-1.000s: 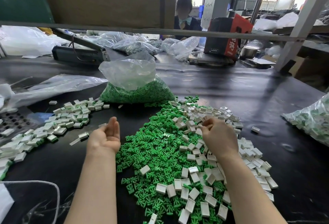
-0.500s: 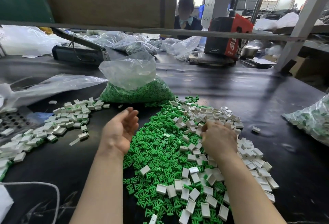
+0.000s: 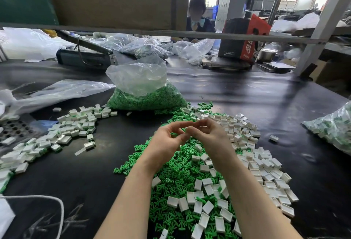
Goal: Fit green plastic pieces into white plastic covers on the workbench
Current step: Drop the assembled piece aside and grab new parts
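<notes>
Fingers of the left hand (image 3: pixel 165 143) and right hand (image 3: pixel 210 138) curl, tips meeting; any part pinched cannot be told. Green pieces (image 3: pixel 171 174) and white covers (image 3: pixel 266 166) — light, rigid, small — heap mid-counter (image 3: pixel 91 178); pinch covers by their side edges.

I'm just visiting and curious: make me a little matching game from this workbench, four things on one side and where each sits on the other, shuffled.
Things:
1. bag of green pieces
2. loose white covers
3. pile of fitted covers
4. red and black box

Places:
A. far right, behind the grey bar
B. left of the hands
C. beyond the hands, at the middle of the bench
D. right of the hands, beside the loose green pieces

Pairs: 1-C, 2-D, 3-B, 4-A
</notes>
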The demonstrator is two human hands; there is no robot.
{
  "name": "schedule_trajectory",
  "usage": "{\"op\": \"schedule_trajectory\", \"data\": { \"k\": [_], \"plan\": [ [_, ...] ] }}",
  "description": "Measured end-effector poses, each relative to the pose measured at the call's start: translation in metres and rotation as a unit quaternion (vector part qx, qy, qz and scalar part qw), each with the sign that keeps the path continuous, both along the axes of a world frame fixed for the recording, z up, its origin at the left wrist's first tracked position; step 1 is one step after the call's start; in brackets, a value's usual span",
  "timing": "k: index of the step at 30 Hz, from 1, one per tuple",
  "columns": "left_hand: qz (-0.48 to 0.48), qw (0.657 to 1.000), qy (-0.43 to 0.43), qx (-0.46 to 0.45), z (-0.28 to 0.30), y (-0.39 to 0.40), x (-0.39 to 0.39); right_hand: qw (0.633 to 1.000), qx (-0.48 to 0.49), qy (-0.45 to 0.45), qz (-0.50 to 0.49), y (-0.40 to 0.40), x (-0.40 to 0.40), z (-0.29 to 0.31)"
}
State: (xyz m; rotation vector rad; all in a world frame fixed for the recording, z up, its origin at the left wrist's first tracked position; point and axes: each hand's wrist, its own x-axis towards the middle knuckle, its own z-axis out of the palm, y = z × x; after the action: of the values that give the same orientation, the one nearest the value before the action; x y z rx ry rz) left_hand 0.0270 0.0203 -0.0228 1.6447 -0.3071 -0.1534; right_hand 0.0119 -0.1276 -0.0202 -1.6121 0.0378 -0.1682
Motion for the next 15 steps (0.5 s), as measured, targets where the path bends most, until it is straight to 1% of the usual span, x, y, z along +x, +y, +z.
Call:
{"op": "schedule_trajectory", "data": {
  "k": [2, 3, 4, 5, 6, 7, 8, 9, 10, 11, 12, 14, 15],
  "plan": [
    [0.025, 0.999, -0.015, -0.016, 0.001, 0.001, 0.000, 0.999, 0.035, 0.011, 0.009, 0.004, 0.001, -0.002],
    [0.040, 0.999, -0.019, -0.020, 0.001, 0.003, 0.001, 0.999, 0.029, 0.009, 0.015, 0.004, 0.002, -0.003],
    [0.053, 0.998, -0.022, -0.023, 0.000, 0.004, 0.002, 1.000, 0.004, 0.004, 0.019, 0.004, 0.003, -0.004],
    [0.066, 0.997, -0.022, -0.025, -0.002, 0.004, 0.003, 0.999, -0.048, -0.002, 0.023, 0.004, 0.004, -0.005],
    [0.076, 0.997, -0.020, -0.029, -0.003, 0.004, 0.004, 0.991, -0.134, -0.007, 0.026, 0.004, 0.006, -0.007],
    [0.084, 0.996, -0.018, -0.034, -0.004, 0.004, 0.004, 0.967, -0.251, -0.006, 0.032, 0.003, 0.008, -0.010],
    [0.092, 0.995, -0.016, -0.040, -0.004, 0.004, 0.004, 0.924, -0.380, 0.003, 0.042, 0.003, 0.009, -0.012],
    [0.099, 0.994, -0.015, -0.048, -0.003, 0.004, 0.004, 0.869, -0.491, 0.014, 0.051, 0.004, 0.009, -0.014],
    [0.107, 0.993, -0.016, -0.056, -0.003, 0.004, 0.004, 0.825, -0.562, 0.020, 0.056, 0.005, 0.009, -0.014],
    [0.112, 0.992, -0.021, -0.057, -0.002, 0.004, 0.004, 0.801, -0.595, 0.020, 0.058, 0.006, 0.009, -0.014],
    [0.116, 0.992, -0.029, -0.050, -0.002, 0.004, 0.005, 0.791, -0.609, 0.020, 0.057, 0.006, 0.010, -0.014],
    [0.120, 0.991, -0.047, -0.042, -0.002, 0.004, 0.004, 0.786, -0.615, 0.021, 0.049, 0.008, 0.012, -0.013],
    [0.121, 0.990, -0.051, -0.047, -0.002, 0.003, 0.004, 0.790, -0.612, 0.021, 0.043, 0.009, 0.012, -0.013]
  ]
}}
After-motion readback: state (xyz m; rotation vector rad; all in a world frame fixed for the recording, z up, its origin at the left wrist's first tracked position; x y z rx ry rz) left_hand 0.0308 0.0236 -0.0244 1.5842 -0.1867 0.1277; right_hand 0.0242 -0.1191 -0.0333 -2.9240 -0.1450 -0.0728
